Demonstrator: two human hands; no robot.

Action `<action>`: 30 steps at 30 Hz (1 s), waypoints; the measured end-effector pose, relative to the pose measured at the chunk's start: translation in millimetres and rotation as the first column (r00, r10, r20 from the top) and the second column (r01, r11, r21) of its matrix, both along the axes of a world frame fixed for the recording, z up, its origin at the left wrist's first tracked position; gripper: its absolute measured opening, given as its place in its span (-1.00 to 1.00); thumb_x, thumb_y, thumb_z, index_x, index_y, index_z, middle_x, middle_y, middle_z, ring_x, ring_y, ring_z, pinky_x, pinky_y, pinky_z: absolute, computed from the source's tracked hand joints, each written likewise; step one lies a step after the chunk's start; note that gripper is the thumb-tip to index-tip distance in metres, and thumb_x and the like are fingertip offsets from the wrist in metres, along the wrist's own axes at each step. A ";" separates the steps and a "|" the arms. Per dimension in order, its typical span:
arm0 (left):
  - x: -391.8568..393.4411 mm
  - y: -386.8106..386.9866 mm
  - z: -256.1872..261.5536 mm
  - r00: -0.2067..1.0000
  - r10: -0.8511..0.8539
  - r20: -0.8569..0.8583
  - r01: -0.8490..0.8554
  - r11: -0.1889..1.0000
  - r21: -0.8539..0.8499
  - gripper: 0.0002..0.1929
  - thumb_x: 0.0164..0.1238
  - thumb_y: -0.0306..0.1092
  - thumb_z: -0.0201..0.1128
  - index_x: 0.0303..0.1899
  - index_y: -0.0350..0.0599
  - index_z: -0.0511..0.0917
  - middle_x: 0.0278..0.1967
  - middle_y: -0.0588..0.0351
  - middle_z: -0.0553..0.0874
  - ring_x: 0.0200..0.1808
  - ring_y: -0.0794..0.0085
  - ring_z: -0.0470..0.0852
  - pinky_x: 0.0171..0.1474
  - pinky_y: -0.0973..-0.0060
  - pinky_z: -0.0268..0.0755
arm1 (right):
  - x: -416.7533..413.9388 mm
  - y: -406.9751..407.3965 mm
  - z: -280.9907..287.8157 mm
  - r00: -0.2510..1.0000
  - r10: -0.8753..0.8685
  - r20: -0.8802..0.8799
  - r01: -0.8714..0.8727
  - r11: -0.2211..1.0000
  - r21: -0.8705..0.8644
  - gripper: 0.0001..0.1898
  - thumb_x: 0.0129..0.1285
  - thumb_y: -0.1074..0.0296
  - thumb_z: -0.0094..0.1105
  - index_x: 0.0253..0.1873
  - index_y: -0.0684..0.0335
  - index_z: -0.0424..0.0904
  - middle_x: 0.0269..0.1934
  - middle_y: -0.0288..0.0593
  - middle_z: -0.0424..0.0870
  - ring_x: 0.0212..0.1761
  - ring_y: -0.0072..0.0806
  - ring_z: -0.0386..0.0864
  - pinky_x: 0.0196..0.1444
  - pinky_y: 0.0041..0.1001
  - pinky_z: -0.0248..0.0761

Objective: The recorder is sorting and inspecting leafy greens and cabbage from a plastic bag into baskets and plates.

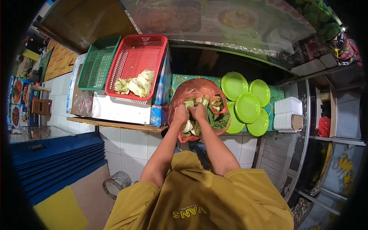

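A red plastic bag stands open in front of me, filled with leafy vegetables. Inside its mouth, my left hand and my right hand meet with fingers curled around a pale green vegetable leaf. My fingers partly hide it. Just beyond my right hand is a pale stalk. Dark green leaves fill the bag's right side, and a white vegetable piece lies below my left hand. Left of the bag, a red plastic basket holds wilted cabbage leaves.
A green plastic basket leans beside the red one on a white surface. Bright green plates crowd the bag's right side on a patterned tablecloth. Farther right are stacked white foam boxes. A bucket sits on the floor.
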State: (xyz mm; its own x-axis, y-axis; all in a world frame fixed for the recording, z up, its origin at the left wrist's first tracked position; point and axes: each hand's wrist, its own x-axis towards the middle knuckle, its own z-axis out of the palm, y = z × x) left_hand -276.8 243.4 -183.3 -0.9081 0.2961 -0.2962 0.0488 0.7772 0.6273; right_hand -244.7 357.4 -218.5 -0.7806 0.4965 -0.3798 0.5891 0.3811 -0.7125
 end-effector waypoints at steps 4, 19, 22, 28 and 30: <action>-4.8 4.0 1.9 0.993 0.048 0.110 -0.044 0.998 -0.035 -0.63 0.19 -0.36 0.31 -0.03 -0.42 0.54 -0.19 -0.46 0.65 -0.04 -0.25 0.63 0.00 0.01 0.49 | -1.4 3.2 -2.6 0.995 0.057 0.087 -0.048 0.994 -0.102 -0.67 0.10 0.17 0.44 -0.13 0.27 0.67 -0.31 -0.06 0.76 -0.21 -0.29 0.70 -0.12 -0.35 0.50; 8.5 10.6 29.6 0.770 0.108 0.629 -0.568 0.565 0.598 -0.56 0.36 -0.34 0.33 0.20 -0.30 0.48 -0.23 0.09 0.73 -0.26 0.52 0.66 -0.25 0.58 0.48 | 25.8 21.7 69.5 0.933 0.273 -0.233 -0.295 0.953 -0.064 -0.71 0.11 0.38 0.40 -0.10 0.40 0.66 -0.22 -0.09 0.73 -0.22 -0.41 0.66 -0.12 -0.37 0.48; 6.4 2.8 13.5 0.750 0.077 0.657 -0.584 0.542 0.604 -0.67 0.41 -0.41 0.24 0.13 -0.35 0.51 -0.19 0.06 0.73 -0.24 0.50 0.67 -0.20 0.56 0.50 | 29.9 17.3 78.6 0.913 0.290 -0.285 -0.319 0.946 -0.057 -0.68 0.10 0.43 0.39 -0.04 0.39 0.63 -0.24 -0.12 0.72 -0.23 -0.38 0.66 -0.11 -0.38 0.50; 10.1 4.1 1.6 0.799 0.149 0.582 -0.560 0.536 0.631 -0.76 0.46 -0.46 0.12 0.05 -0.34 0.56 -0.21 0.05 0.71 -0.32 0.49 0.69 -0.34 0.56 0.54 | 31.9 35.5 63.8 0.939 0.060 -0.339 -0.204 0.889 -0.409 -0.67 0.15 0.50 0.32 0.02 0.43 0.57 -0.29 -0.22 0.68 -0.23 -0.55 0.63 -0.15 -0.56 0.48; 12.2 4.9 9.7 0.772 0.157 0.616 -0.604 0.482 0.635 -0.77 0.47 -0.45 0.11 0.04 -0.34 0.56 -0.24 0.06 0.71 -0.36 0.47 0.70 -0.41 0.54 0.58 | 32.0 40.0 66.5 0.950 -0.067 -0.304 -0.077 0.896 -0.437 -0.65 0.21 0.44 0.35 0.08 0.39 0.55 -0.25 -0.25 0.62 -0.28 -0.61 0.55 -0.20 -0.61 0.44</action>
